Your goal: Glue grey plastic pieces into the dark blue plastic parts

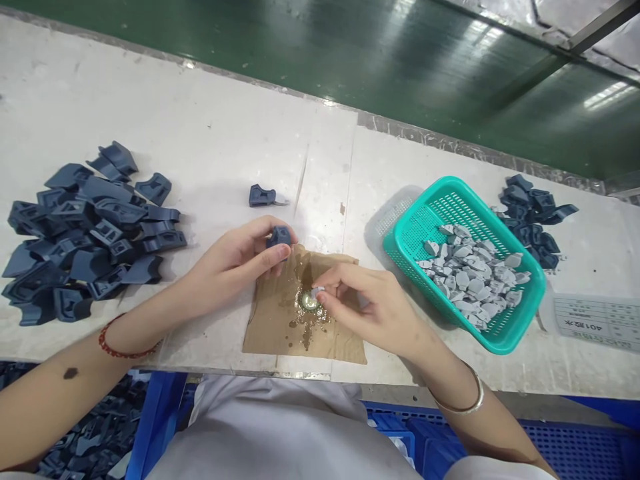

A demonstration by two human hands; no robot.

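A dark blue moulded plastic part (279, 237) is pinched between the thumb and fingers of my left hand (245, 257), just above the far left corner of a piece of brown cardboard (265, 327). My right hand (373, 303) holds a small light grey plastic piece (317, 291) at its fingertips. Directly under that piece is a small round cap-like dish (310, 301) with shiny liquid, and wet spots surround it on the cardboard. Whether the grey piece touches the liquid I cannot tell. One more blue part (262, 195) lies alone beyond my left hand.
Many blue parts are heaped (95, 233) on the left of the white table (210, 147). A green basket (400, 250) of grey pieces stands right, with a smaller blue pile (533, 213) behind it. A printed label sheet (595, 323) lies far right. Blue crates (163, 413) stand below the table edge.
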